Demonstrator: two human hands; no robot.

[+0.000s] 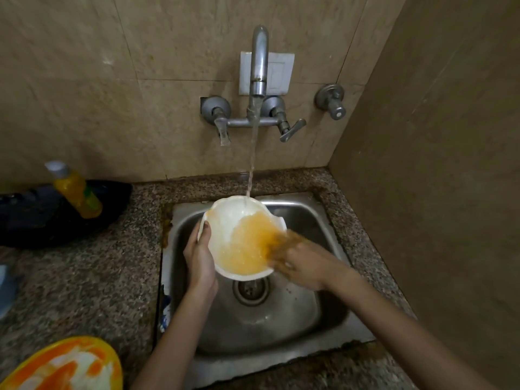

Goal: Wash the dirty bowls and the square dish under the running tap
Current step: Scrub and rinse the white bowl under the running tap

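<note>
Yellow bottle (76,192) by dark tray (33,220) on speckled counter (98,277)

We hold the white bowl (225,220) tilted under the tap (259,60), w/ water (252,153) running into it. It's approx. half full of orange, dirty water. A yellow dish (64,364) w/ orange smears sits on the counter (98,277), bottom left.

The bowl (236,220) sits between the left fingers (206,233) and right fingers (282,249), over the sink (312,220), tap (259,66) behind them.
</note>
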